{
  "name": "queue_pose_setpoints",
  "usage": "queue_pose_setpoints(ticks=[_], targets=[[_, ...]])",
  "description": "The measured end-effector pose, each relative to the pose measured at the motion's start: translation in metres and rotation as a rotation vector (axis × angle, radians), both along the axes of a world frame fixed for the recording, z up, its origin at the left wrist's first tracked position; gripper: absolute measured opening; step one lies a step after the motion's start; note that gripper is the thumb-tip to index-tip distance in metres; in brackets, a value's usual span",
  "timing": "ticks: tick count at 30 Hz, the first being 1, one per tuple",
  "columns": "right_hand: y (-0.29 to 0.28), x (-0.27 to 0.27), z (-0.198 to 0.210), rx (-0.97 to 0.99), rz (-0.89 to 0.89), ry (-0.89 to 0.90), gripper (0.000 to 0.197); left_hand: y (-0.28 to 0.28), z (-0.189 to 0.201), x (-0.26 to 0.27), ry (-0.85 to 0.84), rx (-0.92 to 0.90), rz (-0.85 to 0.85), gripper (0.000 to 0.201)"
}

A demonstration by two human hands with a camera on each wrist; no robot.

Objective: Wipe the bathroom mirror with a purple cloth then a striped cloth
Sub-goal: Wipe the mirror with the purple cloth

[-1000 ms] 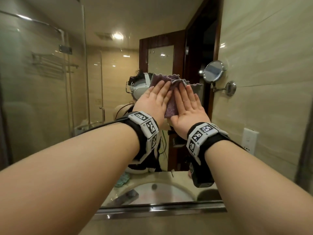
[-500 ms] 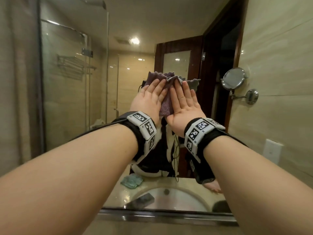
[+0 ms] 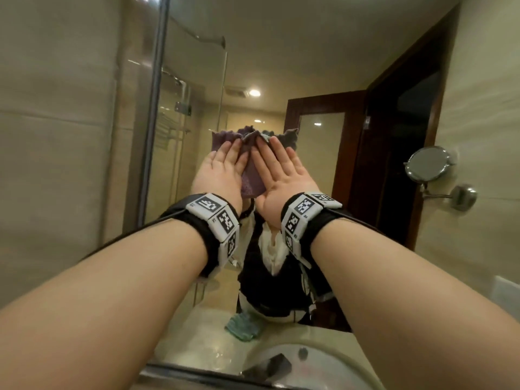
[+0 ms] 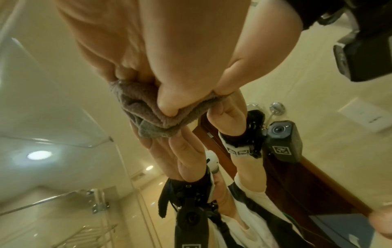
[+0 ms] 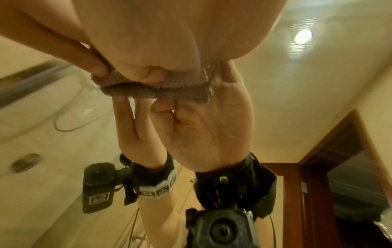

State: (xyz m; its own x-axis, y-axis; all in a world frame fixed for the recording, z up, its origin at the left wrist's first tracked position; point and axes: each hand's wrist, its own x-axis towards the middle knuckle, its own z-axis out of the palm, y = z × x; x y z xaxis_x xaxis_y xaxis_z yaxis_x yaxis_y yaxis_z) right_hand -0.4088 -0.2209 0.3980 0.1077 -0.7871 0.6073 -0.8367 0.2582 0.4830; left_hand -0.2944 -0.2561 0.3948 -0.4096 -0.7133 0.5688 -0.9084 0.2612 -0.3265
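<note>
A crumpled purple cloth (image 3: 253, 180) is held flat against the bathroom mirror (image 3: 295, 60) at about head height. My left hand (image 3: 219, 175) and right hand (image 3: 284, 175) lie side by side on it, fingers straight and pointing up, palms pressing it to the glass. The left wrist view shows the cloth (image 4: 148, 115) bunched under my fingertips (image 4: 167, 100), with the hands' reflection just beyond. In the right wrist view the cloth (image 5: 159, 91) is squeezed between my right hand (image 5: 148, 50) and the glass. A teal ribbed cloth (image 3: 242, 327) appears in the reflection, lying on the counter.
A round magnifying mirror (image 3: 427, 164) on a swing arm sticks out from the right wall. A wall socket (image 3: 506, 294) sits lower on that wall. The mirror's metal bottom edge (image 3: 197, 375) runs along the counter, and the sink (image 3: 309, 358) shows in the reflection.
Both hands have slid the purple cloth leftward across the mirror, away from the round magnifying mirror. They stay flat on it, side by side.
</note>
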Motion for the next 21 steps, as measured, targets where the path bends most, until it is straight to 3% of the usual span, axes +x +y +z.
queue_pose_setpoints(ticks=[3,12,21], targets=[[-0.019,0.027,0.007,0.000,0.010,0.046,0.070,-0.014,0.003,0.022,0.014,-0.008,0.062,0.072],[-0.066,0.086,0.010,-0.028,0.086,0.097,0.069,-0.051,0.006,0.075,-0.009,-0.025,0.190,0.059],[-0.071,0.092,0.014,-0.056,0.112,0.129,0.067,-0.055,0.009,0.080,0.003,-0.004,0.194,0.060]])
